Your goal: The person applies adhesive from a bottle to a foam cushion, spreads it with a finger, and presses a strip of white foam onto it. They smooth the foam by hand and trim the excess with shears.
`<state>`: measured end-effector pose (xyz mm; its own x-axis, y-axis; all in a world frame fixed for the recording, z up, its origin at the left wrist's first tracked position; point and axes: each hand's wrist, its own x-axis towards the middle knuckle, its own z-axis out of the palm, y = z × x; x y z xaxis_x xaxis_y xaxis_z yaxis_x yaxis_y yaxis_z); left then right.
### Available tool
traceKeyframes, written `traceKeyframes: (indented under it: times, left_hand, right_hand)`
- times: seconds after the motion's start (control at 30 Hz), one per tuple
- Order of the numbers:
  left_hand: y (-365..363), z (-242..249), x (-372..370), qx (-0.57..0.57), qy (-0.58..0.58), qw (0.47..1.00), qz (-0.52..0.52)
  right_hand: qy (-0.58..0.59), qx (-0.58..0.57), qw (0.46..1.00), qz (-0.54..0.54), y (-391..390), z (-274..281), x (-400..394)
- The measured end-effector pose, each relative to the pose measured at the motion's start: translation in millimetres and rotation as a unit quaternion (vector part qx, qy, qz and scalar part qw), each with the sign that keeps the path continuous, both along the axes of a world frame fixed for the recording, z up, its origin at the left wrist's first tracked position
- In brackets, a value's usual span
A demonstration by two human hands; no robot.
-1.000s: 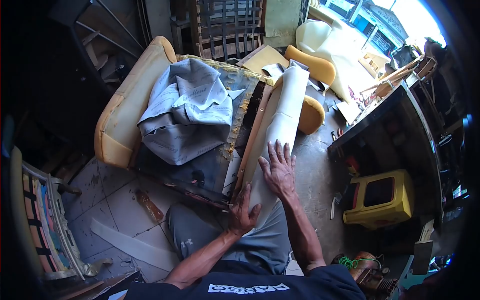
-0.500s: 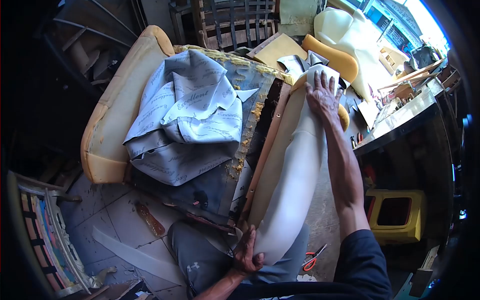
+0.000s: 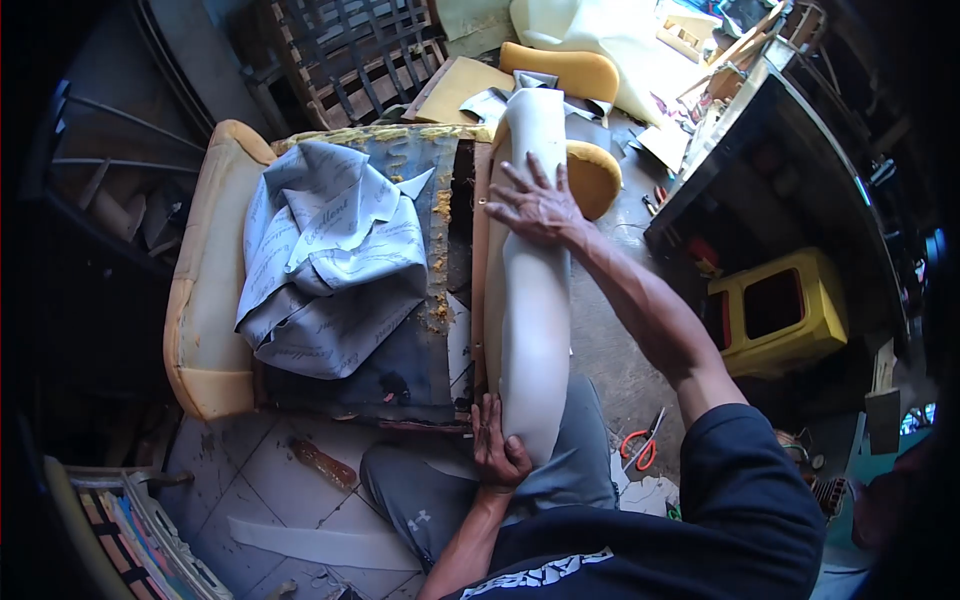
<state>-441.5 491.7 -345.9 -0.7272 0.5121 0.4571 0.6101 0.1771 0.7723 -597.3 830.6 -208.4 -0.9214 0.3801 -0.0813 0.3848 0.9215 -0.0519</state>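
A long strip of white foam (image 3: pixel 535 320) lies over the right armrest of a seat frame. My right hand (image 3: pixel 540 203) rests on its upper part with fingers spread. At the near end, my left hand (image 3: pixel 497 450) lies against the foam's left edge, its fingers stretched out and thumb apart. Crumpled grey fabric (image 3: pixel 335 260) with printed lettering sits on the dark seat base (image 3: pixel 400 395). The left armrest (image 3: pixel 215 290) carries pale and orange padding.
Red-handled scissors (image 3: pixel 640 450) lie on the floor at the right, near a yellow plastic object (image 3: pixel 785 310). A white offcut (image 3: pixel 320 543) and a brownish object (image 3: pixel 322 464) are on the tiles. Orange pads (image 3: pixel 560 72) and a slatted frame (image 3: pixel 350 55) stand beyond.
The view has shifted and turned, so the seat and foam stand more upright in it. My right hand has moved down the foam a little; my left hand stays at the near end.
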Motion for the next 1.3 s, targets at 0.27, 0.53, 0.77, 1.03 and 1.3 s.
traceKeyframes:
  times: [0.27,0.53,0.77,1.03,1.3]
  left_hand:
    - [0,-19,0,0.047,-0.038,0.998,-0.012]
    - [-78,-107,49,0.117,-0.608,0.785,0.002]
    - [-64,-227,0,0.242,-0.854,0.431,-0.16]
    - [-13,-222,37,0.191,-0.835,0.502,-0.119]
    - [-6,-206,51,0.219,-0.824,0.519,-0.067]
  right_hand:
    - [0.133,-0.005,0.991,0.011,-194,-27,152]
    - [0.493,-0.285,0.802,-0.181,-318,-168,292]
    - [0.542,-0.44,0.667,-0.259,-324,-111,391]
    - [0.442,-0.508,0.707,-0.215,-328,-102,417]
    - [0.373,-0.725,0.548,-0.188,-308,-114,416]
